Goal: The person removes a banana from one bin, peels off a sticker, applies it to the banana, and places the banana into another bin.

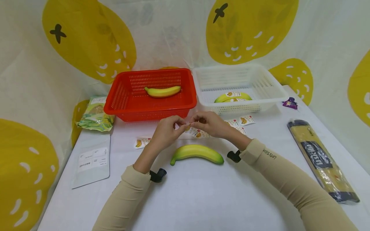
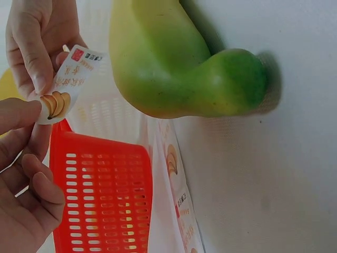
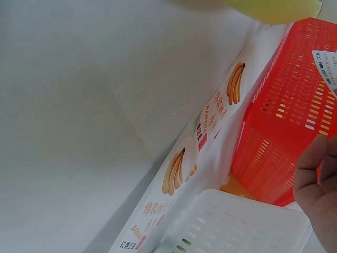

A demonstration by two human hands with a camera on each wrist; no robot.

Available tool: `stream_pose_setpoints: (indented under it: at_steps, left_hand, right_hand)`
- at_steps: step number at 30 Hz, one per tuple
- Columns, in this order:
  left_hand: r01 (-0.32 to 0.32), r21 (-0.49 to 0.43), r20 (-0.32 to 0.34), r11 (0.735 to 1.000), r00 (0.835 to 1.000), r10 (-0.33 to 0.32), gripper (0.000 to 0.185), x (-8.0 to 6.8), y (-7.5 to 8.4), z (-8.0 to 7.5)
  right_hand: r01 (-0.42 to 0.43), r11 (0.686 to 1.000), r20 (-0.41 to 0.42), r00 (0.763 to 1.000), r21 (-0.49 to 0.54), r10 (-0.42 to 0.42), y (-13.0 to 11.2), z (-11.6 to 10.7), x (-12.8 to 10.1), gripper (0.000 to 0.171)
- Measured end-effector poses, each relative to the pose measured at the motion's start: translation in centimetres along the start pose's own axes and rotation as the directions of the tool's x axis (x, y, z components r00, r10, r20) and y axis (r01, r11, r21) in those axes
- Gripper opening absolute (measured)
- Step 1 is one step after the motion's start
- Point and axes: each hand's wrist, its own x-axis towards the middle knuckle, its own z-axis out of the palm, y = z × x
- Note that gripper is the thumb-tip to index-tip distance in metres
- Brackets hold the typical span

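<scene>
Head view, hands: left hand (image 1: 166, 132) and right hand (image 1: 211, 124) meet at the fingertips, pinching, above the sticker strip (image 1: 199, 133).
Head view, table: loose banana (image 1: 198, 151) lies on the white cloth (image 1: 208, 199) between the forearms, nearer the wearer than the strip.
Head view, baskets: red basket (image 1: 151, 114) contains one yellow banana (image 1: 163, 92); white basket (image 1: 276, 100), to its right, contains stickered bananas (image 1: 246, 96).
Head view, edges: green packet (image 1: 96, 117) and grey pouch (image 1: 96, 175) at left; purple wrapper (image 1: 290, 103) and pasta packet (image 1: 323, 170) at right.
Left wrist view, sticker: banana-printed sticker (image 2: 67, 84) raised off the table, pinched at its picture end by the left hand; right-hand fingers also grip it.
Right wrist view, right hand: fingers bent at the frame edge; contact with the sticker cannot be told here.
</scene>
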Motion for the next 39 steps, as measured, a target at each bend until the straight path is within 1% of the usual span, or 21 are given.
stream_pose_setpoints:
  at_steps: [10,13,16,20,23,25,27,30,34,36,39]
  left_hand:
    - [0.027,0.019,0.070,0.999,0.997,-0.029,0.012,-0.1,0.3,0.1]
    - [0.038,0.000,0.090,0.999,0.995,-0.038,0.011,-0.1,0.5,0.0]
    - [0.034,-0.021,0.116,0.999,0.993,-0.031,0.012,-0.2,0.7,0.1]
    - [0.039,-0.043,0.137,0.998,0.990,-0.033,0.013,-0.2,0.9,-0.1]
    - [0.064,-0.062,0.132,0.996,0.990,-0.056,0.013,-0.3,0.9,-0.4]
    - [0.087,-0.087,0.131,0.992,0.989,-0.075,0.013,-0.5,0.9,-0.6]
    - [0.099,-0.117,0.131,0.988,0.988,-0.084,0.013,-0.6,0.7,-0.7]
    - [0.108,-0.169,0.130,0.980,0.988,-0.087,0.013,-0.7,0.6,-0.7]
    - [0.097,-0.233,0.129,0.968,0.989,-0.068,0.013,-0.8,0.4,-0.6]
    - [0.094,-0.259,0.130,0.961,0.990,-0.062,0.013,-0.9,0.5,-0.5]
    - [0.097,-0.284,0.129,0.954,0.990,-0.062,0.014,-1.0,0.5,-0.5]
  right_hand:
    - [0.006,1.000,-0.006,1.000,0.026,-0.005,0.0,-0.1,-0.4,0.008]
    - [0.013,0.999,-0.015,1.000,0.049,-0.012,0.1,-0.3,-0.7,0.012]
    - [0.006,0.997,-0.024,1.000,0.074,-0.004,0.3,-0.7,-1.3,0.015]
    - [-0.025,0.994,-0.054,0.998,0.105,0.031,0.5,-1.4,-2.2,0.021]
    - [-0.054,0.994,-0.083,0.995,0.098,0.063,0.8,-2.0,-2.7,0.024]
    - [-0.078,0.994,-0.085,0.993,0.072,0.085,1.1,-2.3,-3.2,0.025]
    - [-0.094,0.995,-0.064,0.993,0.042,0.096,1.4,-2.5,-3.6,0.023]
    - [-0.100,0.995,-0.004,0.995,0.013,0.100,1.7,-2.3,-4.2,0.022]
    - [-0.103,0.994,0.065,0.993,0.040,0.100,1.7,-1.7,-4.7,0.022]
    - [-0.113,0.992,0.073,0.991,0.062,0.108,1.6,-1.3,-4.9,0.022]
    - [-0.123,0.990,0.061,0.991,0.072,0.119,1.3,-0.9,-5.0,0.022]
